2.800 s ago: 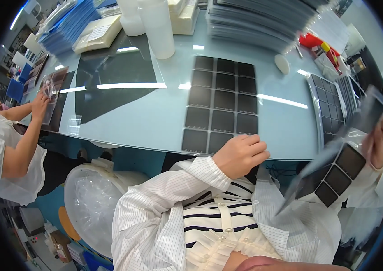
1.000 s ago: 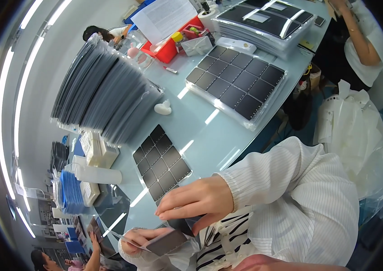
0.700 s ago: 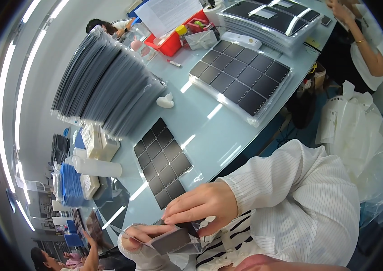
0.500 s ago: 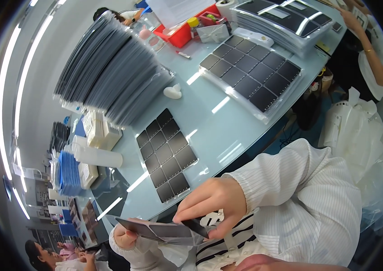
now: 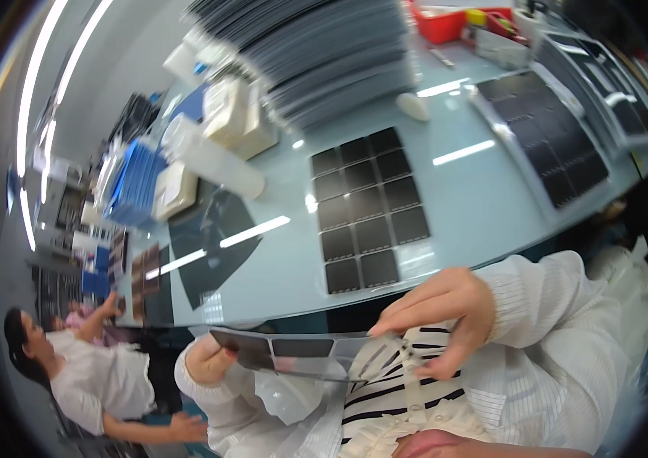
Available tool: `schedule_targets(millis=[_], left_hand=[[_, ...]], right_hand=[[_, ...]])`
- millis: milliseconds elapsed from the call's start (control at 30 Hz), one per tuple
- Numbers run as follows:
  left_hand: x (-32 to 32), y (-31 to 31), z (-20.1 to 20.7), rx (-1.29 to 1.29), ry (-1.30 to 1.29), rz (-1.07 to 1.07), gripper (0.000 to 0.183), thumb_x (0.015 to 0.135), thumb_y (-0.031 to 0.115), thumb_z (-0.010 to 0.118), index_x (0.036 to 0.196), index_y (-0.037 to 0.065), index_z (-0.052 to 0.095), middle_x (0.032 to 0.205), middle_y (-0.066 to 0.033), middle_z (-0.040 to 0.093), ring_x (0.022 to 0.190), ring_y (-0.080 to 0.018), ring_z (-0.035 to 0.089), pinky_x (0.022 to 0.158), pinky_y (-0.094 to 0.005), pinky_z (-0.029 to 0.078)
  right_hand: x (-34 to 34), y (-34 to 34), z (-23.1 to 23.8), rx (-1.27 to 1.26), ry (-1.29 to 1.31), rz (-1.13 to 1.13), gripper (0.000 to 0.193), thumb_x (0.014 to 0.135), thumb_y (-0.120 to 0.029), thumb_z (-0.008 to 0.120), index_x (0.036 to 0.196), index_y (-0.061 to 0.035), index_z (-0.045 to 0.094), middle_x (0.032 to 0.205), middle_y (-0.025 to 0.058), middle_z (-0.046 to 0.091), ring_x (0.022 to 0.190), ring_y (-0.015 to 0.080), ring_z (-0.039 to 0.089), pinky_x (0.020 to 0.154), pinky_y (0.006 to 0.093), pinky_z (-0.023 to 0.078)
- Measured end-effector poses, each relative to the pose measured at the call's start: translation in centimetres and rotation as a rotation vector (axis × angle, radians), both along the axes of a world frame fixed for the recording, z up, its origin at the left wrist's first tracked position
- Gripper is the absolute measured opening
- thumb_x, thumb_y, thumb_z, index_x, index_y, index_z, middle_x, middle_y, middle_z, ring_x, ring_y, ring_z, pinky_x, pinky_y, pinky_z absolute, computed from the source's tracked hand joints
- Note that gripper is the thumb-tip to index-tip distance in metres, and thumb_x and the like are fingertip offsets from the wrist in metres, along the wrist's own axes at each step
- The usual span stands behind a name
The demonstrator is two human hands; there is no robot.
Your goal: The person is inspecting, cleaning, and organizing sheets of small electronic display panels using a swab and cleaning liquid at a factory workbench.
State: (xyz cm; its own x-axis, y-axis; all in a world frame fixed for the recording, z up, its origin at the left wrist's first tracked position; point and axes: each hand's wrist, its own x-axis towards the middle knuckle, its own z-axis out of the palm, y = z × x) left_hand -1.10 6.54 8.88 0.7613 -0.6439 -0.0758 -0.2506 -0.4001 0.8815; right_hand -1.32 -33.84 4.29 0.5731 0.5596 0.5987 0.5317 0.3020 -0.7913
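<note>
My left hand (image 5: 211, 360) is closed on one end of a clear plastic sheet with dark rectangular panels (image 5: 302, 348), held in front of my body. Past the dark panels, the sheet's right end is see-through. There my right hand (image 5: 446, 314) hovers, thumb and fingers apart. Its fingertips are by the clear film; whether they touch it is blurred. On the table beyond lies a similar sheet, a grid of dark rectangles (image 5: 370, 204).
A tall stack of dark sheets (image 5: 331, 57) stands behind. More dark-panelled sheets (image 5: 549, 133) lie to the right. A white cylinder (image 5: 217, 160), pale boxes (image 5: 226, 111) and a blue stack (image 5: 134, 187) are at left. A red tray (image 5: 440, 24) is at the back. Another person (image 5: 87, 366) is at left.
The view has swung to the right. My right hand held a dark piece against the sheet's right end; now its fingers are spread and no dark piece shows between them.
</note>
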Motion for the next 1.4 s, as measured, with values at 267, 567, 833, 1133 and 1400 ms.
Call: schedule_targets(millis=[267, 567, 833, 1133, 1400], left_hand=[[2.6, 6.4, -1.2, -0.537, 0.277, 0.395, 0.059, 0.097, 0.029, 0.037, 0.143, 0.004, 0.010, 0.111, -0.0309, 0.055, 0.099, -0.0400, 0.059, 0.082, -0.0531, 0.049], [15.2, 11.8, -3.6, -0.332, -0.112, 0.866, 0.030, 0.095, 0.030, 0.046, 0.104, 0.002, 0.052, 0.087, -0.0125, 0.066, 0.072, -0.0221, 0.065, 0.066, -0.0319, 0.053], [23.9, 20.0, -10.9, -0.031, -0.150, 1.234, 0.063, 0.084, 0.037, 0.065, 0.131, 0.001, 0.042, 0.111, -0.0101, 0.060, 0.094, -0.0170, 0.059, 0.078, -0.0306, 0.047], [10.5, 0.4, -5.0, 0.099, -0.424, 0.623, 0.041, 0.086, 0.012, 0.059, 0.124, 0.000, 0.052, 0.124, -0.0132, 0.054, 0.115, -0.0218, 0.050, 0.097, -0.0333, 0.037], [7.4, -11.6, -9.6, 0.120, -0.488, 0.280, 0.040, 0.082, -0.002, 0.048, 0.122, -0.001, 0.052, 0.135, -0.0184, 0.043, 0.127, -0.0336, 0.039, 0.102, -0.0394, 0.033]], right_hand=[[4.5, -0.9, 0.1, -0.383, -0.186, -0.345, 0.053, 0.052, -0.018, 0.076, 0.099, 0.0045, 0.064, 0.088, 0.0136, 0.068, 0.073, 0.0218, 0.067, 0.064, 0.0269, 0.054], [6.2, 0.6, 0.4, -0.596, -0.260, -0.624, 0.059, 0.052, -0.005, 0.071, 0.109, 0.0046, 0.059, 0.103, 0.0165, 0.050, 0.085, 0.0250, 0.058, 0.074, 0.0280, 0.048], [5.4, 1.7, 0.1, -0.809, -0.263, -0.735, 0.064, 0.053, -0.007, 0.075, 0.113, 0.0034, 0.057, 0.101, 0.0167, 0.053, 0.082, 0.0285, 0.058, 0.070, 0.0306, 0.049], [4.5, 0.8, -2.8, -0.874, -0.302, -0.705, 0.051, 0.056, -0.019, 0.081, 0.097, 0.0045, 0.061, 0.098, 0.0187, 0.062, 0.085, 0.0321, 0.063, 0.071, 0.0335, 0.053], [2.5, -0.2, -2.9, -0.905, -0.321, -0.687, 0.043, 0.056, -0.022, 0.080, 0.086, 0.0029, 0.063, 0.096, 0.0175, 0.063, 0.087, 0.0314, 0.063, 0.070, 0.0345, 0.054]])
